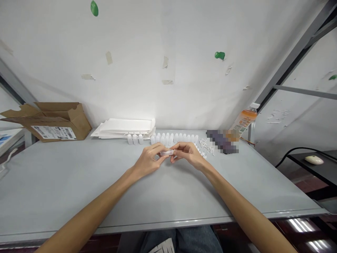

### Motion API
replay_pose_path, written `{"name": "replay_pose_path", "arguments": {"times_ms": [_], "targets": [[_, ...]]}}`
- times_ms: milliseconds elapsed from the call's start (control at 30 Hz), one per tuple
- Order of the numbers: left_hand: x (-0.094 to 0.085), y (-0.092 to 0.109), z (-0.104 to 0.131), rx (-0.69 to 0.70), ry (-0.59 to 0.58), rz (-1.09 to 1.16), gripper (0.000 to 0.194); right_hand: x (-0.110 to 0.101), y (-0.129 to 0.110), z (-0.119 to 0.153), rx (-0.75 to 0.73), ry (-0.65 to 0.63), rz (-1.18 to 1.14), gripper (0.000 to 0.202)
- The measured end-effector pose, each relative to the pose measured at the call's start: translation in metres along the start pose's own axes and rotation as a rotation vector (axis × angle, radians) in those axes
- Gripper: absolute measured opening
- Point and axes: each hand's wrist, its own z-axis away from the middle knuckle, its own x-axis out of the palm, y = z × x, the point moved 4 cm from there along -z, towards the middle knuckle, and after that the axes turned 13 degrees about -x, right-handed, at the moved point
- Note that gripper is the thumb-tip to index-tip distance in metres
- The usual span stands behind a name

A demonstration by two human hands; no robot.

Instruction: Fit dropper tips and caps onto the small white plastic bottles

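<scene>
Two bare hands are meeting over a grey bench [147,196], holding a small translucent white plastic bottle [166,153] on its side just above the surface, near the middle of the view. The left hand [150,160] is pinching the bottle's body between thumb and fingers, its forearm reaching in from 7 o'clock. The right hand [189,154] is reaching in from 5 o'clock, its fingers closing together at the bottle's other end; exactly what they are gripping there is too small to tell.

Beyond the hands, a cluster of small translucent white plastic bottles [171,138] is standing upright, spreading from 12 toward 1 o'clock, while three matching upright bottles [135,140] are standing at 10 o'clock. A stack of flat white sheets [123,127] is lying at 11 o'clock, against the white wall [158,42]. An open brown cardboard box [61,123] with white printed labels is sitting farther out at 10 o'clock.

Small white plastic pieces [207,147] are lying loose between 2 and 3 o'clock, near a dark, pixelated item [222,141]. At 2 o'clock, a clear drink bottle with orange contents [244,121] is leaning to the right. A pale computer mouse [314,160] is resting on a black table [319,170] at 3 o'clock.
</scene>
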Motion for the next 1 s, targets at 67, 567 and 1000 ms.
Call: {"name": "replay_pose_path", "arguments": {"times_ms": [67, 567, 1000], "targets": [[-0.0014, -0.0004, -0.0010, -0.019, 0.007, 0.004, 0.010, 0.0007, -0.0029, -0.0007, -0.007, -0.004, 0.023, 0.032], [-0.0024, -0.0074, -0.0034, -0.168, 0.032, 0.091, 0.024, -0.0069, -0.0068, -0.0011, -0.007, 0.012, 0.131, 0.036], [-0.0006, -0.0084, -0.0055, -0.305, -0.045, 0.165, 0.034, -0.0044, -0.0087, -0.0020, -0.066, 0.051, 0.239, 0.031]]}}
